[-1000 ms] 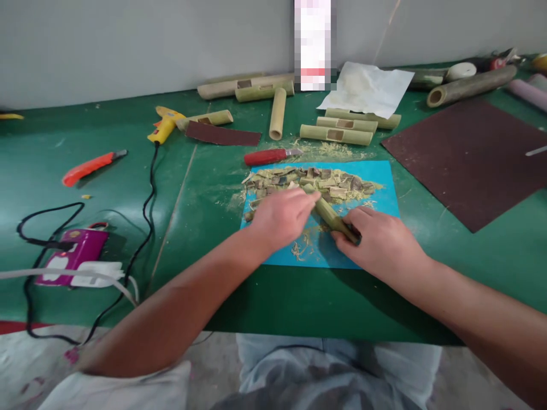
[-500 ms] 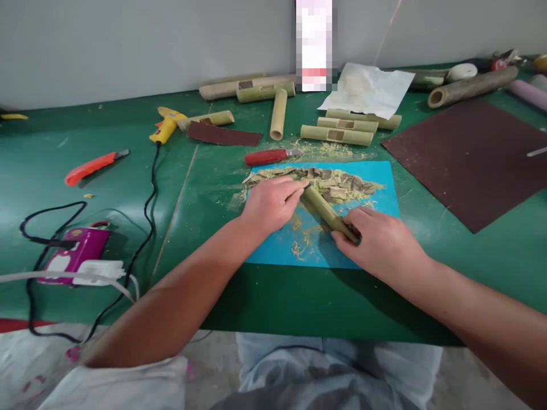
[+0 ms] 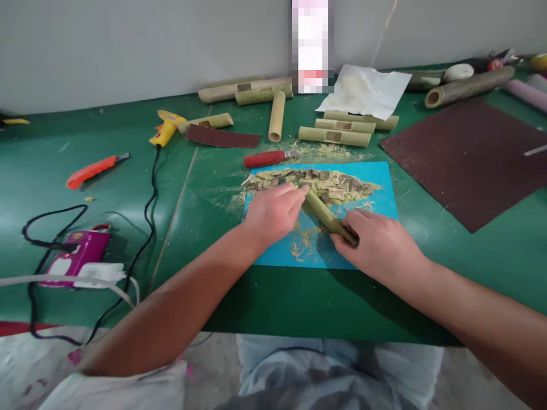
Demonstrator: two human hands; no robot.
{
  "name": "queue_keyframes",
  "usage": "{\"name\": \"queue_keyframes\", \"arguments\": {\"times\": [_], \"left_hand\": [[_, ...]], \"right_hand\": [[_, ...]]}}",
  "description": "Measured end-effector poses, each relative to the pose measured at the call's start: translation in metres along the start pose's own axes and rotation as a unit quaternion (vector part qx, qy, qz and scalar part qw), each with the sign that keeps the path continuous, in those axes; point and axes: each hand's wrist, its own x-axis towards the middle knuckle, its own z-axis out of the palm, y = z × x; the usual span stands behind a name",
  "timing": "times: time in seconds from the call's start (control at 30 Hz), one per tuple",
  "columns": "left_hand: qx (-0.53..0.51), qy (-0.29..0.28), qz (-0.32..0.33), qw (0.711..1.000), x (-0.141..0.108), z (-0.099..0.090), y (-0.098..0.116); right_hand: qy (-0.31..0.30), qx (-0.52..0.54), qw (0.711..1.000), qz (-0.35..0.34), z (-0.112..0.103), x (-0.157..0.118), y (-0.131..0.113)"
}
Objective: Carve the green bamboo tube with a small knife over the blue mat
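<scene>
A green bamboo tube lies slanted over a blue sheet, its near end held in my right hand, thumb and fingers wrapped round it. At the tube's far end is my left hand, fingers pinched together and touching the rim; whatever small thing they may hold is hidden. Bamboo chips and shavings are heaped along the far part of the sheet, with finer curls closer to me. Just beyond the sheet lies a red-handled knife.
Several cut bamboo tubes lie at the back, near white paper. A dark brown sandpaper sheet is on the right. Leftward are a sandpaper strip, yellow glue gun, orange cutter and purple power strip with cables.
My left hand has shifted slightly at the tube's far end, and the dark bit seen there is now covered. My right hand keeps its hold on the tube. The view has moved a little.
</scene>
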Motion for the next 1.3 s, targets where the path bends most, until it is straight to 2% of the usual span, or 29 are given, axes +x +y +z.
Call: {"name": "queue_keyframes", "arguments": {"times": [0.1, 0.2, 0.33, 0.43, 0.57, 0.7, 0.8, 0.97, 1.07, 1.2, 1.3], "left_hand": [[-0.009, -0.008, 0.015, 1.0, -0.001, 0.0, 0.002], [-0.014, 0.011, 0.003, 1.0, 0.0, 0.0, 0.003], [-0.046, -0.02, 0.02, 0.999, 0.001, -0.001, 0.004], [-0.032, -0.004, 0.004, 0.999, -0.001, -0.002, 0.008], [-0.032, -0.038, 0.042, 0.998, -0.004, -0.002, 0.016], [0.0, -0.022, 0.024, 0.999, -0.005, -0.004, 0.022], [-0.001, -0.048, 0.061, 0.997, -0.006, -0.005, 0.026], [0.013, -0.017, 0.05, 0.999, -0.006, -0.004, 0.031], [-0.004, -0.06, 0.071, 0.996, -0.005, -0.003, 0.032], [0.02, -0.019, 0.03, 0.999, -0.005, -0.004, 0.034], [-0.023, -0.069, 0.065, 0.995, -0.006, -0.004, 0.038]], "right_hand": [[-0.001, 0.001, 1.0, -0.002, 0.0, 0.0, 0.0], [-0.001, 0.004, 1.0, 0.002, 0.001, 0.0, 0.0], [-0.007, 0.003, 1.0, 0.002, 0.0, 0.0, 0.0], [-0.004, 0.0, 1.0, 0.004, 0.001, 0.0, 0.0], [-0.007, 0.0, 1.0, -0.002, 0.0, 0.0, 0.0], [-0.017, -0.001, 1.0, 0.015, -0.001, 0.0, -0.001], [-0.027, -0.006, 0.999, 0.03, -0.002, 0.001, -0.002], [-0.034, -0.01, 0.998, 0.043, -0.004, 0.001, -0.004], [-0.033, -0.011, 0.999, 0.039, -0.005, 0.001, -0.004], [-0.028, -0.012, 0.999, 0.035, -0.004, 0.0, -0.003], [-0.017, -0.023, 0.999, 0.015, -0.003, -0.001, -0.003]]}}
